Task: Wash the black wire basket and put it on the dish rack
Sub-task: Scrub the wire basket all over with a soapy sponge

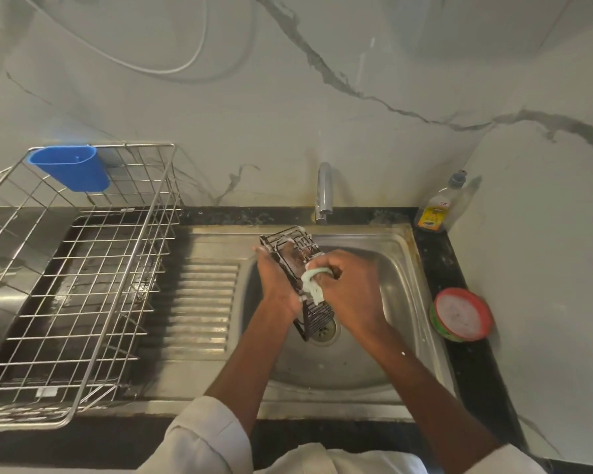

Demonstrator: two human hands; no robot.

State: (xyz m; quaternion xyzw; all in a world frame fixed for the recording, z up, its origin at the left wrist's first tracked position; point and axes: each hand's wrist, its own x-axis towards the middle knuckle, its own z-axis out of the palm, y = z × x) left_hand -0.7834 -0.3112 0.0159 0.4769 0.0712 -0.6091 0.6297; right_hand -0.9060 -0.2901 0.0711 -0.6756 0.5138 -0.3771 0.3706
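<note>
The black wire basket point(314, 319) is held tilted over the steel sink point(401, 285), one end near the tap, the other above the drain. My left hand point(277, 281) grips its left side. My right hand point(351, 291) grips a pale green soapy sponge point(311, 283) and presses it against the basket's wires. White foam clings to the upper wires. The steel wire dish rack point(83, 278) stands on the left over the drainboard, apart from both hands.
A blue plastic cup point(71, 167) hangs on the rack's back wall. The tap point(323, 193) stands behind the sink. A dish-soap bottle point(437, 206) sits at the back right corner. A round red-rimmed soap tub point(461, 314) lies on the black counter at right.
</note>
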